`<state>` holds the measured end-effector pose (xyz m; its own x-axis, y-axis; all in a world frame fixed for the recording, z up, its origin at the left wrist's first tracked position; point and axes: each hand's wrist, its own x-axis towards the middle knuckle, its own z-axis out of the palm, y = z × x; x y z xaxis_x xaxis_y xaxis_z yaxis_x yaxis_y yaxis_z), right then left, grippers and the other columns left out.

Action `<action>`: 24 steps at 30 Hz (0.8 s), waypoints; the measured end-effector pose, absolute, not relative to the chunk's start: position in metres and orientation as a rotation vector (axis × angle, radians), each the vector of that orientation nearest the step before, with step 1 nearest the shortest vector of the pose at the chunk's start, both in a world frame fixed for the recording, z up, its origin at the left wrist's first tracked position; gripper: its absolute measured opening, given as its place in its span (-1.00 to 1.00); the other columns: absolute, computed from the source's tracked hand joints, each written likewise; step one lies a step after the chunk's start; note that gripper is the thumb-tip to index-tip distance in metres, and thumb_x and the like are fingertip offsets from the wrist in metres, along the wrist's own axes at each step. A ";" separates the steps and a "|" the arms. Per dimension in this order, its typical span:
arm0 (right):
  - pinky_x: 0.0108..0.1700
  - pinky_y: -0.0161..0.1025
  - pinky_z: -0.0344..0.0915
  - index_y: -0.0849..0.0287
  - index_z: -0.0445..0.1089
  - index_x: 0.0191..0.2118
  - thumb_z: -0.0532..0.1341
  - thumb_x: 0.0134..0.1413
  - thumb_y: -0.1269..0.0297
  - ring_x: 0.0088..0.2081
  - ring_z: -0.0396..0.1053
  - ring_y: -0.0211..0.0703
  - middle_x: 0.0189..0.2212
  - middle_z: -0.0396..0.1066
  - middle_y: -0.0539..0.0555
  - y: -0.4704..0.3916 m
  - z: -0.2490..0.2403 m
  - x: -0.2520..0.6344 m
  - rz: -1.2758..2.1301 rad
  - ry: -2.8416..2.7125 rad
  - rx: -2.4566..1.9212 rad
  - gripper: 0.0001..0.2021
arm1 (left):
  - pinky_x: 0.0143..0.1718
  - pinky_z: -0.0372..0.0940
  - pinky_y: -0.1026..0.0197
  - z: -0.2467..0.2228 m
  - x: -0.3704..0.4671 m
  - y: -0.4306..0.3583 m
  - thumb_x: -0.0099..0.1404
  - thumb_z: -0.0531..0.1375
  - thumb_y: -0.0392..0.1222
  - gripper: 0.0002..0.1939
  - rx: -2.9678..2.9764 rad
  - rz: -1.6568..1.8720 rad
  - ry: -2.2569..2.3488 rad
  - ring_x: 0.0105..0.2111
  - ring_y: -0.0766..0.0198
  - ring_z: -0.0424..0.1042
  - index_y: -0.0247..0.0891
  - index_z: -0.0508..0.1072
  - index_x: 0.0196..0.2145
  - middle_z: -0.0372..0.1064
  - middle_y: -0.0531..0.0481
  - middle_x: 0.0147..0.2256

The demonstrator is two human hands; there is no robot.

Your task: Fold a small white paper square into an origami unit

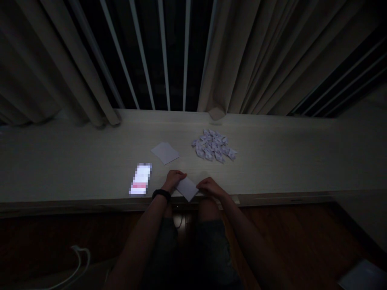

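Note:
A small white sheet of paper (187,188) lies at the front edge of the ledge, one corner pointing toward me. My left hand (174,179), with a dark band on the wrist, grips its upper left side, thumb on top. At the sheet's right corner, the fingers of my right hand (211,187) pinch the paper. Beyond my left hand rests a short stack of loose white paper sheets (165,152). A pile of several folded paper pieces (214,145) sits farther back, to the right.
Left of my hands, a lit phone (140,179) with a blurred screen lies on the pale ledge (278,157). Curtains (248,56) and a barred window (151,52) stand behind it. A white cable (79,262) shows at lower left. The room is dim.

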<state>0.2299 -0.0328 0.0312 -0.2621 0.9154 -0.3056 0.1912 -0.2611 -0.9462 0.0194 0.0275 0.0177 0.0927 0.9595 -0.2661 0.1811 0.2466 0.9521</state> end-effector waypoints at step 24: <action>-0.38 -0.29 0.22 0.22 0.52 -0.48 0.30 -0.21 0.19 -0.46 0.34 -0.19 -0.52 0.48 0.05 -0.009 -0.003 0.220 1.243 -1.469 -1.335 -0.81 | -0.51 0.18 0.28 0.037 0.004 0.027 -0.10 0.34 -0.05 -0.65 1.391 0.610 1.059 -0.52 0.24 0.37 -0.37 0.57 -0.39 0.48 -0.09 -0.48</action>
